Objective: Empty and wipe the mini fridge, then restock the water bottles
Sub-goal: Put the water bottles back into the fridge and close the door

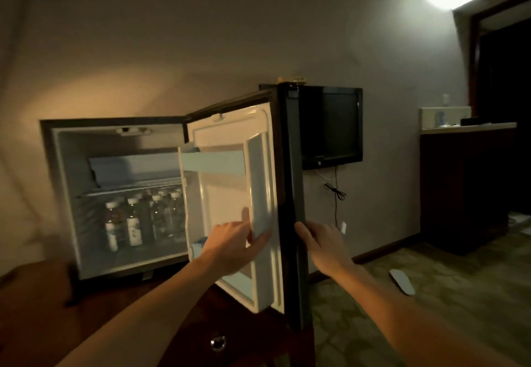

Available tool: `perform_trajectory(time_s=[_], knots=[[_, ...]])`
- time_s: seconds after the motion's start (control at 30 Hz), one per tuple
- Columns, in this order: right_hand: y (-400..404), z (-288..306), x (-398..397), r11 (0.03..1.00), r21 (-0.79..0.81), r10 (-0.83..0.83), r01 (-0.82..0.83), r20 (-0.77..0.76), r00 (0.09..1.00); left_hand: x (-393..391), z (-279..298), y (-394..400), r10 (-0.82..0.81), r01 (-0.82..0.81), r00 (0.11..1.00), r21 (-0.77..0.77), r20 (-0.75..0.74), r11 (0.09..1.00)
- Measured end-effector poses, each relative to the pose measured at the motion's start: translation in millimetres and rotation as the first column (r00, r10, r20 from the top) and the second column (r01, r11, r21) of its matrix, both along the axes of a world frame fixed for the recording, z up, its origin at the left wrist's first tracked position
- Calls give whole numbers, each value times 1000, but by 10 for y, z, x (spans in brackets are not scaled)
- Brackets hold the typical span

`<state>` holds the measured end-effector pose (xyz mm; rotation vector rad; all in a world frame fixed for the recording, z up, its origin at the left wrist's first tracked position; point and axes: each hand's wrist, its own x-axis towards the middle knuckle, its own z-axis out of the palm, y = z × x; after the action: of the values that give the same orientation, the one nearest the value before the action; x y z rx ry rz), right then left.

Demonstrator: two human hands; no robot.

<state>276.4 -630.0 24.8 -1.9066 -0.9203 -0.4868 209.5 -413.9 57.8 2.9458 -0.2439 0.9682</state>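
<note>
Both hands are on the fridge door, which explains why it stands swung wide. Going from the left: the mini fridge (66, 194) sits on a dark wooden cabinet (34, 295) against the wall, its cavity exposed. Under its wire shelf (129, 190) the water bottles (135, 223) stand upright in a tight cluster on the floor of the compartment, white caps up, so the emptying looks not yet begun.

Next comes the door (230, 194), its pale inner liner facing the camera. The left hand (230, 247) grips the raised inner frame of the liner low down, thumb on the near face and fingers wrapped behind the ridge, a hold that seems meant to steady the door. Just past the door's dark outer edge, the right hand (319, 240) reaches to that edge with fingers relaxed and slightly spread; whether it actually touches is unclear, and it holds nothing. Judging by this, the door is being held clear for free access to the bottles.

Further right, a dark television (330, 128) hangs on the wall with a cable (335, 194) dangling below. A white flat object (402, 282) lies on the patterned carpet, and a counter (465, 126) stands at the far right.
</note>
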Motion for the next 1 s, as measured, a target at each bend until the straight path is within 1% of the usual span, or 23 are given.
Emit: perform_trajectory(time_s=[0.13, 0.27, 0.33, 0.4, 0.5, 0.6, 0.77, 0.87, 1.0], knots=[[449, -38, -295, 1000, 13, 22, -24, 138, 990, -347, -42, 455, 11, -11, 1000, -15, 25, 1000], [925, -20, -528, 994, -110, 38, -6, 296, 955, -724, -50, 940, 44, -43, 999, -53, 12, 998], [1136, 27, -661, 986, -168, 65, -6, 343, 937, -898, -66, 1165, 73, -71, 997, -61, 30, 996], [1343, 49, -789, 977, -210, 113, -30, 393, 913, -1079, -82, 1358, 115, -110, 992, -97, 46, 989], [1673, 42, -901, 981, -192, 114, -23, 475, 873, -1318, -109, 1677, 223, -213, 974, -148, 49, 966], [1995, 39, -1027, 980, -198, 112, -18, 476, 872, -1499, -119, 1933, 317, -306, 948, -185, 37, 934], [2409, 21, -1157, 957, -285, 185, -61, 431, 883, -1789, -164, 2217, 440, -420, 898, -288, 6, 861], [2622, 48, -1195, 931, -347, 250, -114, 376, 892, -1971, -220, 2443, 493, -467, 870, -307, 9, 829], [2922, 28, -1237, 921, -363, 266, -140, 327, 907, -2196, -299, 2678, 565, -530, 825, -305, 31, 791]])
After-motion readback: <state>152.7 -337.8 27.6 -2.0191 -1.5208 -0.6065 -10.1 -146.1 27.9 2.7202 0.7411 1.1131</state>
